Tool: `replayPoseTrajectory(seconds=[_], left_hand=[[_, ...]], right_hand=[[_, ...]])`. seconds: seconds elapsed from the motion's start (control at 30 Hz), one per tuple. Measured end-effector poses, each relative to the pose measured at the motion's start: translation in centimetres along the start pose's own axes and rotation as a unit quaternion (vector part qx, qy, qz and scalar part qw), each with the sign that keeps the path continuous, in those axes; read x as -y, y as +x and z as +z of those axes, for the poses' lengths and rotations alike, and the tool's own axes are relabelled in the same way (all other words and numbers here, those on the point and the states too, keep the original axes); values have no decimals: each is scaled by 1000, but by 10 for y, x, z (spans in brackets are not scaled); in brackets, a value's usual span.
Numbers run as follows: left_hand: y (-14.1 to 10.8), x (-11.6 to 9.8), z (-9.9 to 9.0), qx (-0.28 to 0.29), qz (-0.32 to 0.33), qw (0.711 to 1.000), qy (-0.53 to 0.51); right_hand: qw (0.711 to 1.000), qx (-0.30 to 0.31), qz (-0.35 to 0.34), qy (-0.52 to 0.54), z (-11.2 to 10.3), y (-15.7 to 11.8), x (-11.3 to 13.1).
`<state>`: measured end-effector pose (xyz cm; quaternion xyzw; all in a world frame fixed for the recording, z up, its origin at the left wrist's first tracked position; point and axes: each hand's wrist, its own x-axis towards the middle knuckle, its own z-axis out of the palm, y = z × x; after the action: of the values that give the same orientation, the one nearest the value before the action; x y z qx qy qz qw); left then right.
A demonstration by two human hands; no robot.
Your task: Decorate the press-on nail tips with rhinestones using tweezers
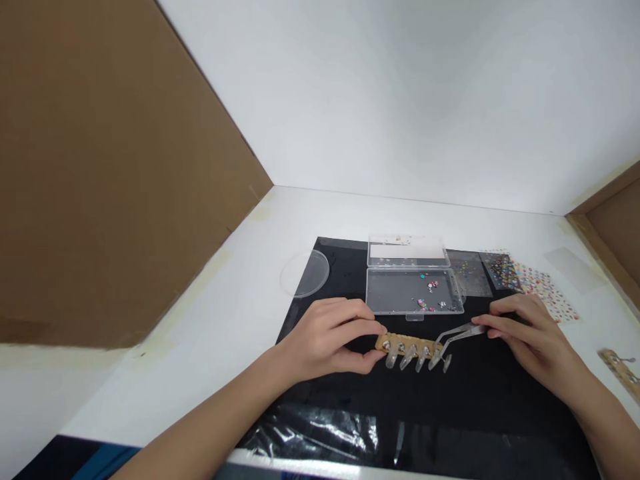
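Observation:
A short wooden strip [414,343] lies over the black mat, with several clear nail tips [407,359] sticking out from its near side. The fingers of my left hand [340,337] pinch the strip's left end. In my right hand [525,333] are bent metal tweezers [463,331], held between thumb and fingers. Their points reach the nail tips at the strip's right end; whether they hold anything is too small to tell. Just beyond the strip stands an open clear plastic box [393,293] with small coloured gems [423,305] inside.
A clear round lid [313,273] overlaps the left edge of the black mat [350,413]. Sticker sheets [545,290] with coloured dots lie at the back right. A second wooden strip [620,373] sits at the far right. White and brown panels enclose the table.

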<state>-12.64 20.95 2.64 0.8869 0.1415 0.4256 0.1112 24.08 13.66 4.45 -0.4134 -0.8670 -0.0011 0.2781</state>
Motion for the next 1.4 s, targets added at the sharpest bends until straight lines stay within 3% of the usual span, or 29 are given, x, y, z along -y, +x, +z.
replayPoseTrajectory(seconds=[0.9, 1.1, 1.4], left_hand=[[4, -4, -5, 8, 48, 998, 35], [4, -4, -3, 3, 51, 998, 38], [4, -4, -4, 7, 48, 998, 38]], right_hand=[[999, 5, 38, 36, 1, -1, 4], [999, 18, 7, 28, -6, 8, 3], [999, 10, 21, 27, -2, 2, 2]])
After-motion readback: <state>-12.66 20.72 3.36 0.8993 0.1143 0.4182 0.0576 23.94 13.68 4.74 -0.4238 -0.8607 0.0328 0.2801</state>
